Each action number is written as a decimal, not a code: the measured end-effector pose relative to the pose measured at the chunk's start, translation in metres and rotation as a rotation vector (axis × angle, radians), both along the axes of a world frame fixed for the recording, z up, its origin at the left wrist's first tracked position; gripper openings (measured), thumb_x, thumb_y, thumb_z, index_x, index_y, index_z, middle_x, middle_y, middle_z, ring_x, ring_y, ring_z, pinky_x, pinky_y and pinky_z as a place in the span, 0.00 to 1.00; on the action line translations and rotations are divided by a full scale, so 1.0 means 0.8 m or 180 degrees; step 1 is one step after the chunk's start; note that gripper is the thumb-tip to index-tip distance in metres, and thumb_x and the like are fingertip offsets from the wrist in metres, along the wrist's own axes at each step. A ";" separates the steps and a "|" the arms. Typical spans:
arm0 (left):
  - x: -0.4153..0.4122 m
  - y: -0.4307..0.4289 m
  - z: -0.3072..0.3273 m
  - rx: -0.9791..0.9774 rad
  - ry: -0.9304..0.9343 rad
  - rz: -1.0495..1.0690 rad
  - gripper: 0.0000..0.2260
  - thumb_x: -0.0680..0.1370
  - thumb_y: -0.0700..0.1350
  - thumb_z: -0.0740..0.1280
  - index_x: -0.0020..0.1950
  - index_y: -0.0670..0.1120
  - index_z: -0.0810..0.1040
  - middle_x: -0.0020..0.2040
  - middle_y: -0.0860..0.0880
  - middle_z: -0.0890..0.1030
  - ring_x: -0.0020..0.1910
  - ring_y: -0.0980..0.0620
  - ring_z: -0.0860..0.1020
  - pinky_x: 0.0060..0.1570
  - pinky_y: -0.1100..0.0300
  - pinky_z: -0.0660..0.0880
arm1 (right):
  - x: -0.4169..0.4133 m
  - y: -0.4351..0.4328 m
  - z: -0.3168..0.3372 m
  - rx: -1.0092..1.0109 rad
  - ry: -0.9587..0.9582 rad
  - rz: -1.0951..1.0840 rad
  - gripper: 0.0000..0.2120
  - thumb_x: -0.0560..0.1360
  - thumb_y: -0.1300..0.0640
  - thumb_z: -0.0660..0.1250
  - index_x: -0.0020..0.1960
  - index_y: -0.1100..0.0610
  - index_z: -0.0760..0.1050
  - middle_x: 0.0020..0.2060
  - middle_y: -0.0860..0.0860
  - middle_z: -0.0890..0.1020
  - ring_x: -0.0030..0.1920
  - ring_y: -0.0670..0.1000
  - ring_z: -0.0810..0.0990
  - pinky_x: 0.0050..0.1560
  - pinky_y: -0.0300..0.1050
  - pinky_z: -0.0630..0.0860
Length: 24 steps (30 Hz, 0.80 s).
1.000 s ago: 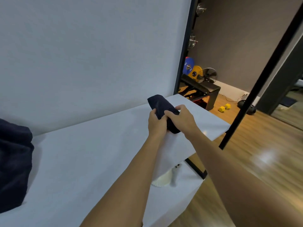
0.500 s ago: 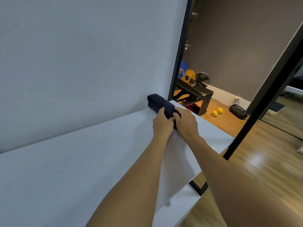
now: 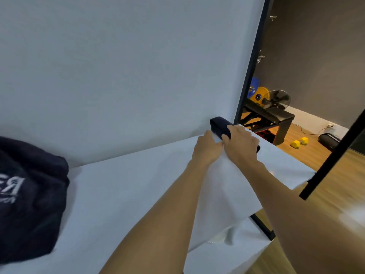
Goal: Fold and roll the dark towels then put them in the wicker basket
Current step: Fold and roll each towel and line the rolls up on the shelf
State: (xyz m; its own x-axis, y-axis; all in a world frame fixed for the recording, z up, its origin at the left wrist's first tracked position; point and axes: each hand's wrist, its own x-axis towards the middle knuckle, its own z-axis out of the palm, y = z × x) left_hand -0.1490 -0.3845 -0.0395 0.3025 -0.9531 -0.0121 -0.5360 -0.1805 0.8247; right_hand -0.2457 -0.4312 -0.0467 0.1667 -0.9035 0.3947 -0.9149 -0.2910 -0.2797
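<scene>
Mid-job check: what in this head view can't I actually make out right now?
Wicker basket: nowhere in the head view, so its place is unknown.
Rolled towel: its near end is covered by the right hand, which grips it.
Left hand: its fingertips are hidden behind the right hand, so its grip is unclear.
Towel pile: cut off by the left edge; its white lettering is cropped and blurred.
</scene>
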 end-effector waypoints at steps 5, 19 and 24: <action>0.083 0.095 0.034 -0.0091 -0.0129 0.0386 0.24 0.80 0.43 0.60 0.77 0.46 0.63 0.73 0.45 0.69 0.70 0.45 0.70 0.68 0.50 0.70 | 0.092 0.091 0.016 0.0241 -0.0545 0.1179 0.19 0.83 0.57 0.56 0.73 0.54 0.67 0.71 0.53 0.69 0.67 0.56 0.72 0.64 0.54 0.67; 0.312 0.428 0.081 0.1484 -0.3014 0.1419 0.12 0.76 0.45 0.64 0.59 0.48 0.75 0.56 0.47 0.77 0.59 0.44 0.73 0.62 0.45 0.64 | 0.344 0.385 0.016 0.1994 -0.0885 0.4069 0.38 0.70 0.50 0.76 0.73 0.53 0.60 0.57 0.48 0.80 0.54 0.47 0.79 0.51 0.40 0.75; 0.317 0.474 0.081 0.1587 -0.3329 0.1223 0.25 0.71 0.48 0.72 0.66 0.49 0.70 0.63 0.49 0.72 0.65 0.45 0.67 0.63 0.45 0.63 | 0.374 0.410 -0.002 0.1160 -0.0476 0.3831 0.35 0.68 0.54 0.75 0.69 0.56 0.61 0.57 0.52 0.79 0.52 0.55 0.80 0.47 0.54 0.79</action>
